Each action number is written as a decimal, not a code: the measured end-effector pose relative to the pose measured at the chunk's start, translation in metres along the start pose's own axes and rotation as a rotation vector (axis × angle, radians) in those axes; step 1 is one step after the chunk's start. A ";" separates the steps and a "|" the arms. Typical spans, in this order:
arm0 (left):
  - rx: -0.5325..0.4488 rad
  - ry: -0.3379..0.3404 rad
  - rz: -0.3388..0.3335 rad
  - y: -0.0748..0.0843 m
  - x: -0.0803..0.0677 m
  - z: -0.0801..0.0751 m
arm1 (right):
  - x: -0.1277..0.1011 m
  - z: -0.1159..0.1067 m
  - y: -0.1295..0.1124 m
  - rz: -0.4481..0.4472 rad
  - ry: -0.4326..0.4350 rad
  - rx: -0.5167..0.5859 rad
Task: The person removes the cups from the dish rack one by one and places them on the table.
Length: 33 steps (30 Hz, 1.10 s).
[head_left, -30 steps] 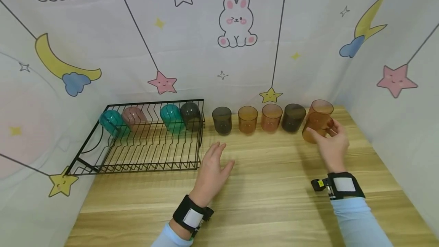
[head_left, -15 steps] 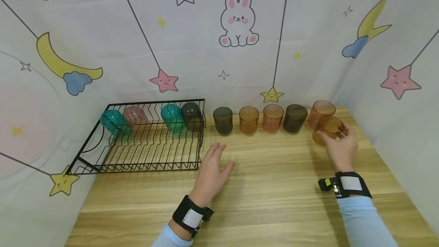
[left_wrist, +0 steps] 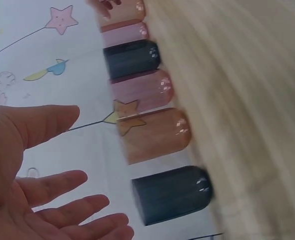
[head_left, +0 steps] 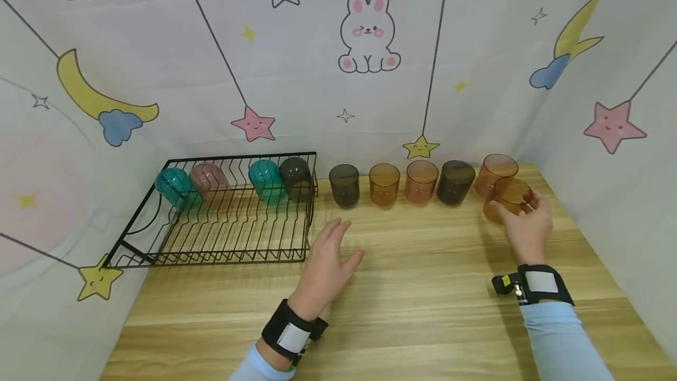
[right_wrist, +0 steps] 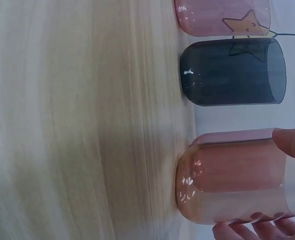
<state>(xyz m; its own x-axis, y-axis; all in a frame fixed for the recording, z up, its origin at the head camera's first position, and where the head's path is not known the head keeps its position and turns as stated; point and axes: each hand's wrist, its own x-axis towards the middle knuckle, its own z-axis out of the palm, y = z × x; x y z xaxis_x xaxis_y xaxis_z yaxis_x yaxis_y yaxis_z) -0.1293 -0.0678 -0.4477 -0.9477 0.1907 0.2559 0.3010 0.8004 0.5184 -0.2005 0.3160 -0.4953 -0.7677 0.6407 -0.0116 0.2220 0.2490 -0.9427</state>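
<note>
Right hand (head_left: 523, 225) curled around orange cup (head_left: 509, 197) on table (head_left: 423, 287); left hand (head_left: 328, 263) flat, fingers spread, empty.

A wooden table (head_left: 423, 287) with a pale grain carries everything. A black wire dish rack (head_left: 222, 234) stands on its left rear part. To the right of the rack, 5 tumblers stand upright in a row along the back edge: a grey tumbler (head_left: 344, 185), an amber tumbler (head_left: 384, 184), an orange-pink tumbler (head_left: 421, 181), a dark tumbler (head_left: 455, 181) and an orange tumbler (head_left: 494, 170). Just in front of the last stands a 6th, front orange tumbler (head_left: 506, 199).
</note>
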 end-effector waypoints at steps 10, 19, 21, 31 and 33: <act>0.019 0.076 0.092 0.004 0.013 -0.058 | -0.015 -0.010 -0.022 -0.117 -0.014 0.009; 0.093 0.268 0.067 -0.019 0.036 -0.113 | -0.060 0.000 -0.070 -0.454 -0.088 -0.084; 0.113 0.296 0.041 -0.025 0.040 -0.121 | -0.069 0.006 -0.077 -0.516 -0.174 -0.147; 0.204 0.234 -0.080 -0.063 0.066 -0.132 | -0.107 0.044 -0.086 -0.631 -0.558 -0.412; 0.217 0.203 -0.114 -0.070 0.070 -0.132 | -0.113 0.052 -0.085 -0.657 -0.597 -0.446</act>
<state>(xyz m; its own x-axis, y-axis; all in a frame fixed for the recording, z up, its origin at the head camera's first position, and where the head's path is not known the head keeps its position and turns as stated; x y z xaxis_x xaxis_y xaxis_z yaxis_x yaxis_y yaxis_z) -0.2028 -0.1853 -0.3583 -0.9268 -0.0071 0.3755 0.1441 0.9166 0.3729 -0.1633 0.1848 -0.4313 -0.9688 -0.1631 0.1865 -0.2444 0.7519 -0.6122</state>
